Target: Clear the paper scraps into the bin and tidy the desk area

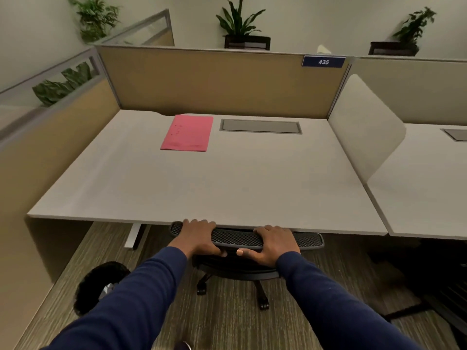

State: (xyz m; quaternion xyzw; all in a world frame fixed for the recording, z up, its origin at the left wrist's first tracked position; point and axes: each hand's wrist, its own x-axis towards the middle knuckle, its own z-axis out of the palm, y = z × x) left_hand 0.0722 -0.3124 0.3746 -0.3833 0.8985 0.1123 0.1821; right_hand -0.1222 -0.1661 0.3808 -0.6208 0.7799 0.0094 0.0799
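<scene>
A black mesh office chair [237, 238] stands tucked against the front edge of the pale desk [202, 188]. My left hand [199, 236] grips the top of the chair back on its left side. My right hand [271, 245] grips the same top edge to the right, thumb underneath. A pink sheet of paper [188, 132] lies flat at the back of the desk, left of a grey cable hatch [260, 126]. A black bin [98, 284] with a dark liner stands on the carpet at the lower left, partly hidden by my left sleeve. No scraps show on the desk.
Tan cubicle panels [214, 79] wall the desk at the back and left. A white divider [364, 127] separates it from the neighbouring desk [429, 178] on the right. The chair's castors [262, 304] rest on striped carpet. Potted plants [240, 24] sit behind the panels.
</scene>
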